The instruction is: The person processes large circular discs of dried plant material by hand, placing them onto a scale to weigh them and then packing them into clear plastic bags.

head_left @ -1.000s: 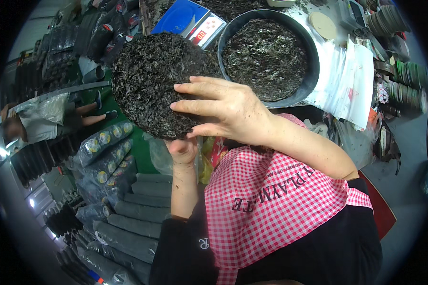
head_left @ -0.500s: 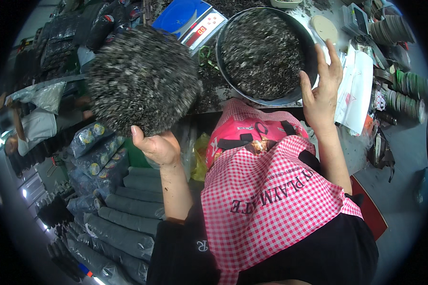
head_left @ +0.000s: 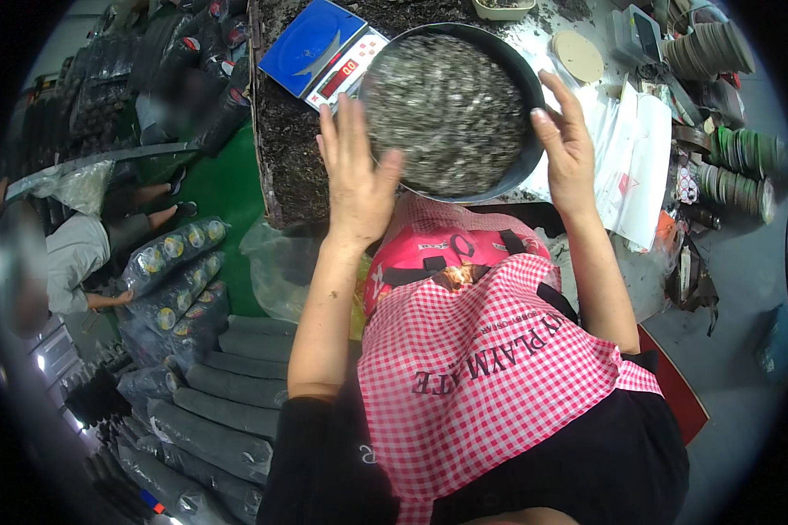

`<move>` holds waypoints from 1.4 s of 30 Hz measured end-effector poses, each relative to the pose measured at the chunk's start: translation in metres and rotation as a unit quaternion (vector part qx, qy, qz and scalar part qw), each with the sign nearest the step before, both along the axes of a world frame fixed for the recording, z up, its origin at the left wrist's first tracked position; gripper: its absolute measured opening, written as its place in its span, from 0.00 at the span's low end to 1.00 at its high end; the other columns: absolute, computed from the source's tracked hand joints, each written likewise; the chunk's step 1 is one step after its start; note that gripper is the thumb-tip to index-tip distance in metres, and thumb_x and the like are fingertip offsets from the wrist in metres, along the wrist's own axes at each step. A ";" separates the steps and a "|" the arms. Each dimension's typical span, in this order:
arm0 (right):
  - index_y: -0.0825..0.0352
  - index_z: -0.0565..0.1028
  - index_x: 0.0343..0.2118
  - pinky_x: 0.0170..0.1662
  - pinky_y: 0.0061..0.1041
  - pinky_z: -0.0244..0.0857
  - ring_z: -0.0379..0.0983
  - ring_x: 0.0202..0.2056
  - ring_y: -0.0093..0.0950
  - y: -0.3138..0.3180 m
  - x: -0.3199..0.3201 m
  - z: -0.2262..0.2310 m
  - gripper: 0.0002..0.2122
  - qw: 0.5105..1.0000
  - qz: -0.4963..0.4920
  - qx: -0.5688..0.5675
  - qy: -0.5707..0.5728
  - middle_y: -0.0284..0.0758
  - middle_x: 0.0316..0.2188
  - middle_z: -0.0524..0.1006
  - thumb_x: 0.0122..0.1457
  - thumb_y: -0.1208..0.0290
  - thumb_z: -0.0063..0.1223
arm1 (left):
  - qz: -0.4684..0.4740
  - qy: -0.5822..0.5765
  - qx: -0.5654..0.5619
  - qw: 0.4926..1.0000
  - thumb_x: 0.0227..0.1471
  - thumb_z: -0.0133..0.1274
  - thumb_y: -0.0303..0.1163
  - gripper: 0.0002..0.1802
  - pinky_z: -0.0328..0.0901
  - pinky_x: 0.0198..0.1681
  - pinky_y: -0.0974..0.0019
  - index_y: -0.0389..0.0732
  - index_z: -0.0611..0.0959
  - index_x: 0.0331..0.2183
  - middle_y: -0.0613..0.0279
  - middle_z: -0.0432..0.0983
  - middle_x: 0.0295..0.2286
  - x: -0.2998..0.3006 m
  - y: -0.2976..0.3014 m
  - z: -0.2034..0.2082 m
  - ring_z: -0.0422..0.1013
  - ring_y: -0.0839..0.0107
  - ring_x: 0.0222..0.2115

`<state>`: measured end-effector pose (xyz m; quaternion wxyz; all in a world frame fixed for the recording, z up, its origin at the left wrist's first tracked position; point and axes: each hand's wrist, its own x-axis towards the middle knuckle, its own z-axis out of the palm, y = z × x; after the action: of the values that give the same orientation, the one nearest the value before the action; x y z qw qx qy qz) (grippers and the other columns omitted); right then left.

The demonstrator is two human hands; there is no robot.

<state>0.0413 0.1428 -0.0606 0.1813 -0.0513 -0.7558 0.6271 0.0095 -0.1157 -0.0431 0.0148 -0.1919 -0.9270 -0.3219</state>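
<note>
Inside round grey pan (head_left: 531, 80): dark flaky mass (head_left: 442, 114), blurred.

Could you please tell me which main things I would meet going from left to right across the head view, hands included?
A co-worker in a light shirt, the left hand, the round grey pan, the right hand, a curled white sheet, stacked green-edged discs.

Table (head_left: 601, 31): lt-coloured top on R side, L side mostly under loose dark flakes (head_left: 296, 144), more bits at far edge. Directly on it: blue/wht scale (head_left: 309, 42) far L; round dk metal pan (head_left: 531, 94) approx ctr, nr front edge; beige disc (head_left: 578, 57) just R of pan; sm. beige tray (head_left: 503, 10) behind; wht sheets (head_left: 639, 166) R, reaching front edge.
</note>
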 end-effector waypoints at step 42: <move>0.62 0.78 0.38 0.40 0.32 0.67 0.71 0.37 0.36 -0.242 -0.078 -0.001 0.10 0.960 0.114 0.251 -0.054 0.37 0.30 0.72 0.51 0.72 0.57 | 0.194 -0.248 0.315 0.895 0.37 0.69 0.32 0.48 0.57 0.56 0.60 0.33 0.61 0.56 0.49 0.62 0.52 -0.027 -0.229 -0.066 0.61 0.61 0.53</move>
<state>-0.0369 -0.0992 -0.0619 0.0746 0.0481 -0.8985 0.4300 -0.0172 -0.3452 -0.1092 -0.0943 0.0923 -0.7697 -0.6247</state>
